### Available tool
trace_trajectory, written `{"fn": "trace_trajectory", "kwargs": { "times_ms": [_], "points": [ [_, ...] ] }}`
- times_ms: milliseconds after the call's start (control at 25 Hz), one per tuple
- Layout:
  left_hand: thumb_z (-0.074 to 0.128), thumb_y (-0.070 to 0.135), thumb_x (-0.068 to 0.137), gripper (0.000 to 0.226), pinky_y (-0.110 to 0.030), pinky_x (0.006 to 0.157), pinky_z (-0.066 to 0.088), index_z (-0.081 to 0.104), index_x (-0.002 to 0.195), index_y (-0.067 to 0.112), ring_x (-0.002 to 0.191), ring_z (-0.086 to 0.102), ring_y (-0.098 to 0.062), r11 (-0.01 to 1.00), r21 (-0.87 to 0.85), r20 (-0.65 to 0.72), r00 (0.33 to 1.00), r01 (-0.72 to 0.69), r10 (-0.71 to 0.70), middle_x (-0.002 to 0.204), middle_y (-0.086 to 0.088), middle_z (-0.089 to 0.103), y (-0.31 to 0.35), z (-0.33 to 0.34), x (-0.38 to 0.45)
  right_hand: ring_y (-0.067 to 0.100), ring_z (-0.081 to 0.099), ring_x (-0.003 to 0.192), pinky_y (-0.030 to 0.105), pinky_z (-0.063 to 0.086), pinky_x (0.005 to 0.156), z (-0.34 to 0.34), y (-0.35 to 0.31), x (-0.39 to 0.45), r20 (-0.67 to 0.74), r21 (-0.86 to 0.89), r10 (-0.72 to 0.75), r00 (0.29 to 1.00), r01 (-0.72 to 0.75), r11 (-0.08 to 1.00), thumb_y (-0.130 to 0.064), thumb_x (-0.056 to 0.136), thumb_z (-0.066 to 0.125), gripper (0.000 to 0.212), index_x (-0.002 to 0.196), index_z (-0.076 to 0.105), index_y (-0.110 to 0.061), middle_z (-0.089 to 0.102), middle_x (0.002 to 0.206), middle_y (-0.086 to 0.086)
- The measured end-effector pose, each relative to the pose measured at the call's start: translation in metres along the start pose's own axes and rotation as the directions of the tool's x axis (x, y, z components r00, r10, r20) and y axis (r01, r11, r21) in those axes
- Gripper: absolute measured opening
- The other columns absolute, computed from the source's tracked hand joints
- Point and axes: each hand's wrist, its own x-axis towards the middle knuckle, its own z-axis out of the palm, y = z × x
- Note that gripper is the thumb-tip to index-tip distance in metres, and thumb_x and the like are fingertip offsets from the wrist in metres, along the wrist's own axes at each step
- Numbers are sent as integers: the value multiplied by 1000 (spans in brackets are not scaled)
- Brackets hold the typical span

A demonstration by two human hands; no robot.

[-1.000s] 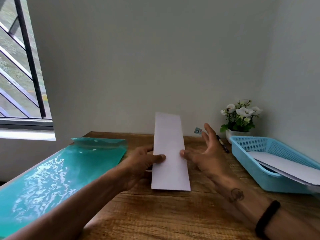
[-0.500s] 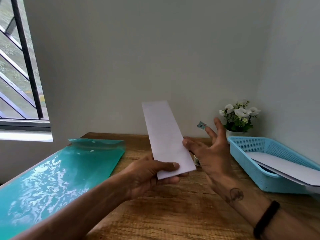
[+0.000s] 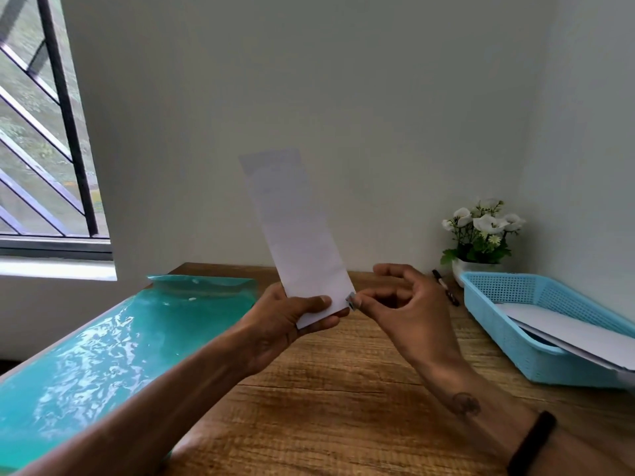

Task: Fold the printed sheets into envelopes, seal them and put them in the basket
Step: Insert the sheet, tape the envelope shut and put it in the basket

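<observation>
The left hand pinches the folded sheet at its lower end, long axis toward 11 o'clock. The right hand, at 3 o'clock, pinches a small sticker against the lower right corner.

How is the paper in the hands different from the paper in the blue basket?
The folded paper is held up in the air, while the basket paper lies down in the blue basket. The folded paper is a narrow strip standing nearly upright; the basket paper looks wider and sticks out over the rim. The left hand grips the folded paper; nothing touches the basket paper. Both are white.
</observation>
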Motion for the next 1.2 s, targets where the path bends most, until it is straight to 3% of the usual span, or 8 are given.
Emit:
{"fn": "trace_trajectory", "kwargs": {
  "times_ms": [80, 200, 320, 400, 720, 1200],
  "points": [
    [70, -6, 90, 28, -36, 74, 67, 66, 117, 3, 104, 76, -39, 999, 14, -13, 999, -31, 32, 122, -22, 72, -3, 2, 0, -5, 75, 80, 11, 57, 67, 3, 4, -3, -47, 8, 9, 999, -9, 1000, -26, 73, 92, 51, 117, 67, -22, 80, 83, -18],
    [69, -3, 92, 36, -38, 77, 66, 62, 127, 3, 107, 76, -40, 998, 13, 12, 998, -65, 64, 127, -22, 70, -11, 5, 0, 1, 77, 79, 29, 65, 75, 5, 7, -5, -128, 66, 32, 991, -23, 998, -22, 72, 93, 42, 108, 70, -20, 81, 82, -13],
    [68, -4, 93, 36, -36, 75, 66, 60, 128, 4, 103, 77, -39, 996, -21, 23, 996, -85, 85, 117, -20, 77, -16, 8, -1, 6, 79, 79, 42, 66, 78, 6, 8, -6, -172, 142, 65, 983, -41, 989, -18, 72, 93, 38, 104, 71, -19, 81, 82, -9],
    [67, -4, 93, 35, -35, 74, 66, 60, 126, 6, 102, 77, -38, 995, -23, 23, 995, -95, 96, 112, -18, 78, -16, 9, 0, 7, 79, 78, 42, 66, 77, 7, 8, -5, -177, 156, 69, 982, -42, 987, -17, 73, 93, 36, 103, 72, -18, 81, 82, -8],
    [70, -2, 92, 51, -37, 77, 66, 54, 140, 0, 105, 77, -37, 990, 17, 21, 990, -141, 141, 126, -20, 72, -21, 11, -3, 6, 78, 76, 37, 66, 74, 7, 9, -7, -187, 163, 61, 981, -30, 986, -15, 74, 92, 31, 98, 73, -16, 81, 80, -8],
    [71, -1, 92, 38, -37, 75, 66, 60, 126, 10, 102, 78, -37, 991, 5, 33, 990, -136, 136, 112, -15, 79, -24, 9, 1, 6, 78, 78, 39, 66, 76, 8, 10, -7, -181, 164, 73, 981, -43, 986, -19, 74, 92, 30, 97, 74, -18, 81, 82, -6]
  ]
}}
